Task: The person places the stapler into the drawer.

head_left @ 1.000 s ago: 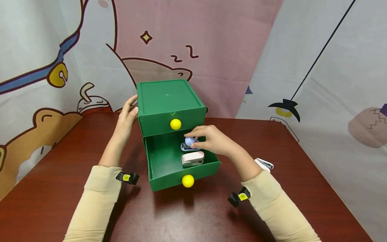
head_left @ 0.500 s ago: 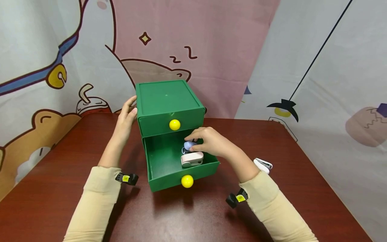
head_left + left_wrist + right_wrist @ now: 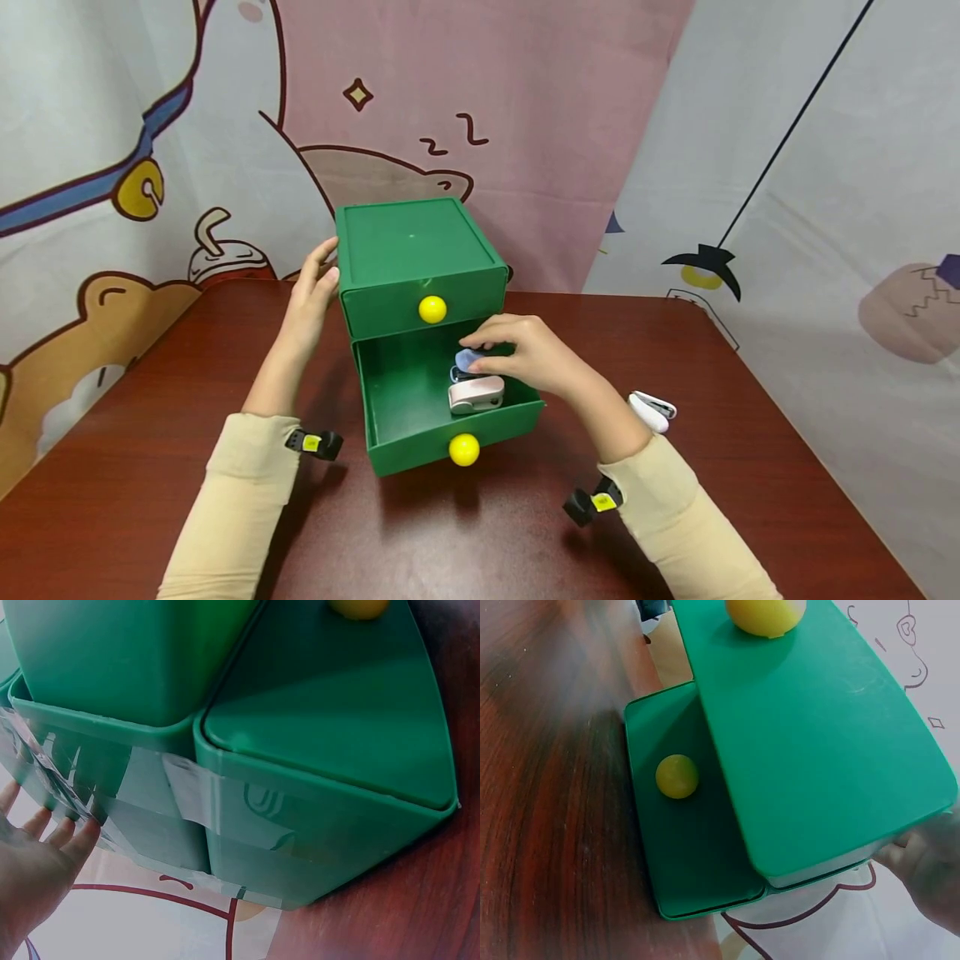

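Note:
A light blue-purple mini stapler is low inside the pulled-out drawer of a green drawer unit. My right hand reaches in over the drawer's right side and pinches the stapler, thumb in front and fingers behind, hiding part of it. Just in front of it lies a pinkish-white stapler. On the unit's left side, my left hand rests with fairly straight fingers; the left wrist view shows its fingertips against the taped green wall. The right wrist view shows my right hand partly behind the drawer.
A white stapler lies on the brown table beyond my right forearm. Yellow ball knobs mark the drawer fronts; the right wrist view shows a closed lower drawer. A printed curtain hangs behind.
My right hand has moved slightly down and forward with the blue-purple stapler, which now sits lower, close behind the pinkish-white one. The left hand stays on the unit's side.

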A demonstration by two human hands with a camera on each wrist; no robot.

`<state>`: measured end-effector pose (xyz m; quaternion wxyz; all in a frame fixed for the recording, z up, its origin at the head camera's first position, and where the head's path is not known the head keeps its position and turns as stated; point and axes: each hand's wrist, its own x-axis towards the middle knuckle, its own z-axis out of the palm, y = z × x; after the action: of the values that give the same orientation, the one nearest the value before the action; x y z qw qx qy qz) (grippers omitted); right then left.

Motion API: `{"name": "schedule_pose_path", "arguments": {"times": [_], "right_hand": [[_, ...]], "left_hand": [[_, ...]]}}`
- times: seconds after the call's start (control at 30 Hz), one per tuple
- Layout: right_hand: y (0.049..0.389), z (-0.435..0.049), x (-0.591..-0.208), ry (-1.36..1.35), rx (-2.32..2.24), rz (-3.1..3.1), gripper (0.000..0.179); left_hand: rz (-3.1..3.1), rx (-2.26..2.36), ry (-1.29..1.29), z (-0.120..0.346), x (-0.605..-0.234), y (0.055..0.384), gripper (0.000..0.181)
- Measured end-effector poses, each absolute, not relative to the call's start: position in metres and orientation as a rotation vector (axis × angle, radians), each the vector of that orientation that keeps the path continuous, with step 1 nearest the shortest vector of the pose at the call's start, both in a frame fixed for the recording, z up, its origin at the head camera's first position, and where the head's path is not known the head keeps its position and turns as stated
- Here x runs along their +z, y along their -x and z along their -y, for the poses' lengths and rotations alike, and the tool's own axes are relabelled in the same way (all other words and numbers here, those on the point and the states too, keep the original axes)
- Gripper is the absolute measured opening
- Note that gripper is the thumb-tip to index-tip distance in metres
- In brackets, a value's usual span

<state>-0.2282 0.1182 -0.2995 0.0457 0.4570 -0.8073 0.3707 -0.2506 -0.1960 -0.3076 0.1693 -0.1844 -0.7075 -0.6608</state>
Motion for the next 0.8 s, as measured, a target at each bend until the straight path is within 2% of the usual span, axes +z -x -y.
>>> {"name": "schedule_pose_path", "arguments": {"times": [0.53, 0.8], "right_hand": [[0.205, -0.143, -0.293, -1.294, 1.202, 2.250, 0.034], [0.175, -0.160, -0.278, -1.142, 1.106, 2.307, 0.041]], "left_hand": [[2.032, -1.863, 0.513, 0.193, -0.302, 0.244, 0.052], [2.045, -1.848, 0.520, 0.186, -0.293, 0.232, 0.054]]}}
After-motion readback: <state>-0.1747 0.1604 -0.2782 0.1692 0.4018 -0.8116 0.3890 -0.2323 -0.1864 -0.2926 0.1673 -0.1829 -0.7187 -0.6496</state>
